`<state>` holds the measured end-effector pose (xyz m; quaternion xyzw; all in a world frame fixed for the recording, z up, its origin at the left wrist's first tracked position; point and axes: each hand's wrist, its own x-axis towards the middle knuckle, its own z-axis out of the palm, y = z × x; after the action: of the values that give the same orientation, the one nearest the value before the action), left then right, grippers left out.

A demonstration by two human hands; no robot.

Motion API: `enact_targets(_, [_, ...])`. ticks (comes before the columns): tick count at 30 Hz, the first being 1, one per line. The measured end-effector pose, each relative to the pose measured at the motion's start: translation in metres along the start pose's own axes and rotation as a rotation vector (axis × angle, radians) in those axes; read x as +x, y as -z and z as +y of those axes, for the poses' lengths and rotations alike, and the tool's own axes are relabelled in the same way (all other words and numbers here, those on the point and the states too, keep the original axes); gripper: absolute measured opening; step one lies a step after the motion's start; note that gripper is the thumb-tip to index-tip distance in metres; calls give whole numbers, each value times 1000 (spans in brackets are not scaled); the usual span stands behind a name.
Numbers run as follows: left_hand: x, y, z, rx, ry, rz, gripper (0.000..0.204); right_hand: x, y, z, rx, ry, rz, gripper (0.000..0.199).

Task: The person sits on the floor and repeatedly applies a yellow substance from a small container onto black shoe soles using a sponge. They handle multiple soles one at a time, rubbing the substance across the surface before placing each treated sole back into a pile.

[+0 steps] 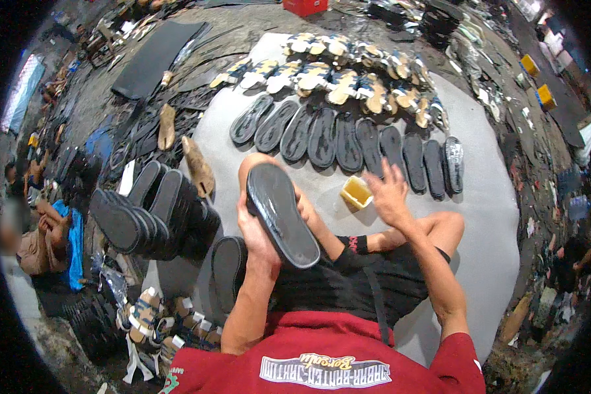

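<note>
My left hand point(259, 228) grips a black shoe sole point(281, 213) from its left side and holds it tilted above my lap. A wet-looking sheen covers part of the sole's face. My right hand point(391, 197) is raised beside a small square tub point(356, 192) of yellow stuff, fingers apart and slightly blurred; I see nothing in it. Beyond the tub lies a row of several black soles point(322, 139), many with shiny streaks on them. Behind that row stand several sandal uppers on lasts point(310, 77), in tan, white and dark blue.
Stacked black soles point(167, 210) stand at my left, and one more sole point(229, 269) lies by my left forearm. Two bare lasts point(197, 167) lie past the stack. Strapped uppers point(144, 315) sit at lower left. Another person point(46, 240) sits at the far left. Scraps cover the ground around the grey mat point(486, 197).
</note>
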<state>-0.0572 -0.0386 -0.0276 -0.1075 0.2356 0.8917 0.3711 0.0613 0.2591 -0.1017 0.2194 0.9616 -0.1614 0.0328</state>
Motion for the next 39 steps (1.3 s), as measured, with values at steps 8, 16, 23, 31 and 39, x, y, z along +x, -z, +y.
enact_targets(8, [-16, -16, -4, -109, 51, 15, 78, 0, -88, 44, -34, 146, -23, 50])
enact_targets(16, [-2, 1, -8, -328, 6, -91, 76, -11, -153, 138, 468, -50, 121, 65])
enact_targets(23, [1, 1, -23, -225, 79, -184, 75, -34, 61, -28, 1732, -66, -234, 80])
enact_targets(31, [-12, -44, -33, -307, 133, -157, 52, -68, 96, -132, 511, 504, 76, 53])
enact_targets(39, [-12, -36, -24, -308, 139, -286, 47, -94, 102, -129, 172, 687, 221, 53])
